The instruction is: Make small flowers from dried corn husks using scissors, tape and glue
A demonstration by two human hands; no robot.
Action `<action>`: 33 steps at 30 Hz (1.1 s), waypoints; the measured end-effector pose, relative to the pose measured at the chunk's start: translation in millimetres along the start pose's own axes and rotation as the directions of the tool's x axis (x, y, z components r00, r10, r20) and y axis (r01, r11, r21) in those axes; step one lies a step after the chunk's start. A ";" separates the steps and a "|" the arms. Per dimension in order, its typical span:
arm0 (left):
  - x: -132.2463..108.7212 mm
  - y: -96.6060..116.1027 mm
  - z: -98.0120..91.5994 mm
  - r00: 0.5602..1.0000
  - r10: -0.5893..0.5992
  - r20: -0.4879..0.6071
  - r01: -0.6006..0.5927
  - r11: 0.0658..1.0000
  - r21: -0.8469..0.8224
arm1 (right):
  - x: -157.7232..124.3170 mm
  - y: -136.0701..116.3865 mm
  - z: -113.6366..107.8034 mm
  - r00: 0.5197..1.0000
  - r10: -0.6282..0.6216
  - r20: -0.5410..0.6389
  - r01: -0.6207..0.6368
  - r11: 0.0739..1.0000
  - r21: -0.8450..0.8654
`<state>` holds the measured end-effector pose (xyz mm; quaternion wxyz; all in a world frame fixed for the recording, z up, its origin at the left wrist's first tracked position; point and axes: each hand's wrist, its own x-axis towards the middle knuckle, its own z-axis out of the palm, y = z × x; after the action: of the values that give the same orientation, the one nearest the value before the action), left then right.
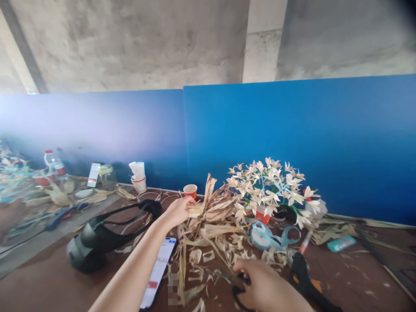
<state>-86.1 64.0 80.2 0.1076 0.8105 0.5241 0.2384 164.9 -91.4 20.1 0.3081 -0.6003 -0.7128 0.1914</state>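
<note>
My left hand reaches to the pile of dried corn husks, fingers closed at a pale husk strip. Close behind it stands an orange paper cup. Black-handled scissors are in my right hand, low over the table, blades pointing left across husk scraps. Beyond that hand are a roll of light-blue ribbon and a bunch of cream husk flowers standing in a red-orange cup.
A phone lies under my left forearm, with a black headset to its left. At right are a glue gun and a teal packet. A blurred hand of another person is at far left. A blue partition stands behind.
</note>
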 end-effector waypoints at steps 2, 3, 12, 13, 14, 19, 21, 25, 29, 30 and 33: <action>-3.3 5.9 -6.6 1.000 0.026 0.013 -0.024 0.995 -0.096 | 9.2 1.3 -11.9 0.951 0.040 0.307 -0.082 0.989 0.124; -5.5 9.2 -9.0 0.999 0.049 0.010 -0.047 0.989 -0.140 | 14.7 1.4 -14.9 0.946 0.049 0.320 -0.117 0.973 0.197; -30.7 52.2 -4.6 0.955 0.211 0.209 -0.113 0.908 -0.402 | 49.0 -16.1 17.1 0.988 0.001 -0.155 0.095 0.788 0.609; -32.3 57.4 -2.5 0.950 0.235 0.207 -0.134 0.903 -0.409 | 49.4 -19.6 18.6 0.984 -0.002 -0.176 0.109 0.790 0.603; -33.5 62.2 -0.4 0.941 0.264 0.212 -0.158 0.896 -0.415 | 49.3 -22.6 19.2 0.982 -0.001 -0.191 0.118 0.787 0.605; -36.6 74.6 12.5 0.965 0.220 -0.143 -0.260 0.870 -0.420 | 47.9 -26.2 17.4 0.967 0.117 -0.227 0.099 0.649 0.755; -39.9 74.8 22.6 0.855 0.020 -0.518 -0.288 0.848 -0.444 | 48.4 -23.6 18.0 0.941 0.185 -0.282 0.133 0.565 0.814; -50.7 78.2 53.8 0.738 -0.354 -0.575 -0.321 0.565 -0.760 | 48.5 -18.9 24.6 0.873 0.280 -0.400 0.219 0.509 0.833; -56.4 85.7 84.3 0.987 -0.099 -0.124 -0.096 0.243 -0.965 | 42.4 -15.9 32.9 0.851 0.205 -0.483 0.264 0.628 0.732; -56.6 86.5 89.4 0.991 -0.120 -0.062 -0.034 0.224 -0.974 | 40.2 -14.9 34.4 0.844 0.166 -0.510 0.277 0.680 0.679; -56.8 85.0 96.1 0.988 -0.151 0.042 0.065 0.156 -0.986 | 34.8 -11.0 38.1 0.813 0.051 -0.580 0.307 0.809 0.501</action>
<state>10.6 -16.3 17.7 0.6047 0.5008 0.3055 0.5387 128.1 -56.0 6.4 0.6845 -0.4560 -0.5372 0.1869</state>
